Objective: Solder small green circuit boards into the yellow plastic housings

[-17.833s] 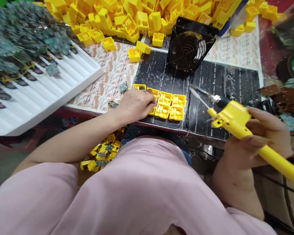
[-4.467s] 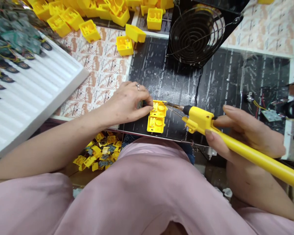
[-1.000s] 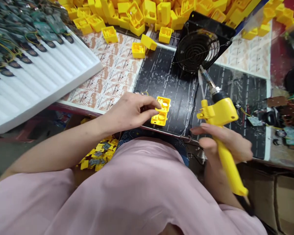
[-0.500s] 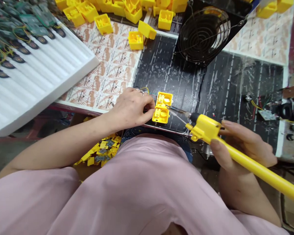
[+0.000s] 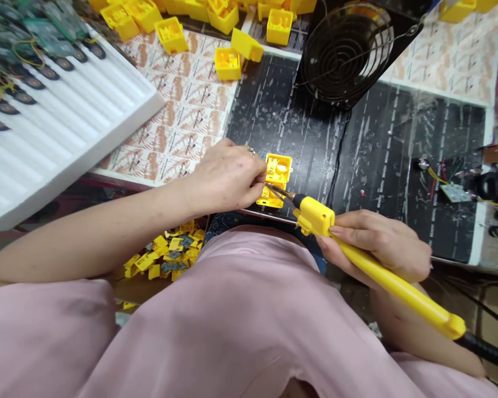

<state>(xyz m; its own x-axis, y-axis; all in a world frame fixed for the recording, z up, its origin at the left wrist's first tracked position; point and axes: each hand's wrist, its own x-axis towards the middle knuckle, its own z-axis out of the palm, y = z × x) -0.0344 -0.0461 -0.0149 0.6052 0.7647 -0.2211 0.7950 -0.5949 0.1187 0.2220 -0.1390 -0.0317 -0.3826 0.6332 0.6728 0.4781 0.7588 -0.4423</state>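
My left hand (image 5: 228, 177) rests at the front edge of the black mat (image 5: 382, 155), fingers pinched against two yellow plastic housings (image 5: 277, 178) that lie side by side, open side up. My right hand (image 5: 377, 246) is wrapped round the yellow soldering iron (image 5: 357, 254). Its metal tip (image 5: 276, 190) points left and touches the nearer housing, right beside my left fingertips.
A black wire-guard fan (image 5: 348, 50) stands at the back of the mat. A heap of yellow housings (image 5: 216, 16) fills the far edge. A white foam tray (image 5: 58, 127) with circuit boards (image 5: 16, 50) sits at left. Finished yellow parts (image 5: 166, 260) lie below the table. Loose wired components (image 5: 456, 188) lie at right.
My right hand has moved the soldering iron down and left, so its tip now touches the nearer housing. My left hand stays on the two housings.
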